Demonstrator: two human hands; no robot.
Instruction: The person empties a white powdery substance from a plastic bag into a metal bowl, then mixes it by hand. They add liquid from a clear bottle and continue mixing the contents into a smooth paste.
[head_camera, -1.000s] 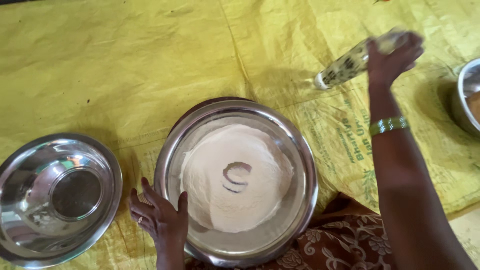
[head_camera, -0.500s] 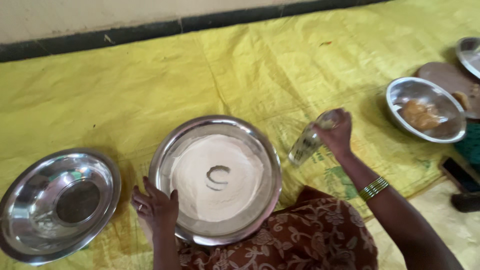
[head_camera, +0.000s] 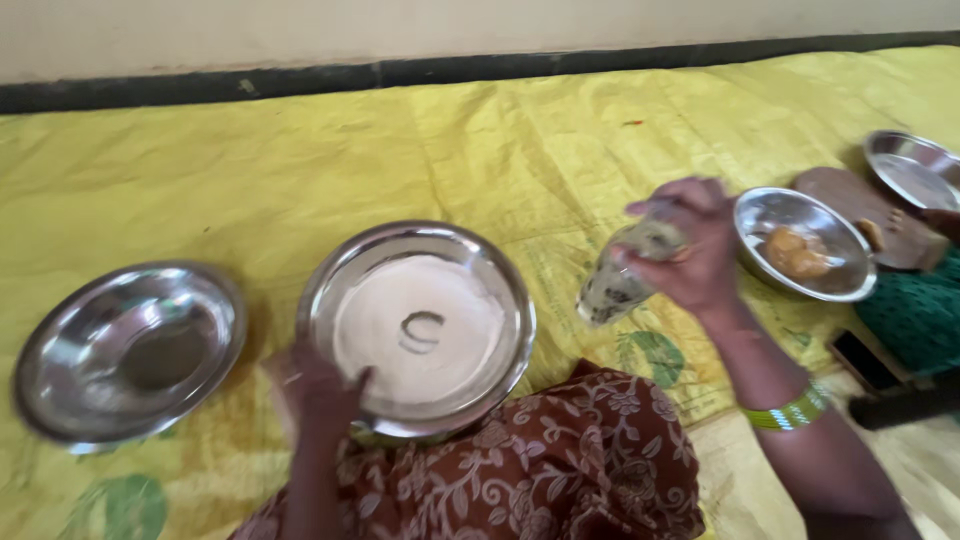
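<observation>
Steel gleams against a yellow woven mat (head_camera: 500, 160) as a person seated on the floor works over a wide steel pan of pale flour (head_camera: 420, 330), a small ring-shaped hollow pressed into the flour's middle. The left hand (head_camera: 318, 388) is curled over the pan's near-left rim, fingers closed on the edge, though motion blur hides the exact grip. The right hand (head_camera: 690, 250) is wrapped around a patterned glass tumbler (head_camera: 625, 275), held tilted in the air to the right of the pan and clear of it; whether anything is inside the glass cannot be told.

Compared with 1 second ago, the tumbler has come in from the far right of the mat and now hangs just beside the pan, lower and nearer the body, while the left hand has stayed at the rim. By that reading, the glass is being carried toward the flour and the pan is being steadied for it.

An empty steel bowl (head_camera: 125, 350) sits on the left, apart from the pan. On the right, a steel bowl holding a lump of brown dough (head_camera: 800, 245) rests on the mat, with another steel plate (head_camera: 915, 165) and a dark round board (head_camera: 850, 205) beyond it. A green bangle (head_camera: 790, 412) circles the right wrist.
</observation>
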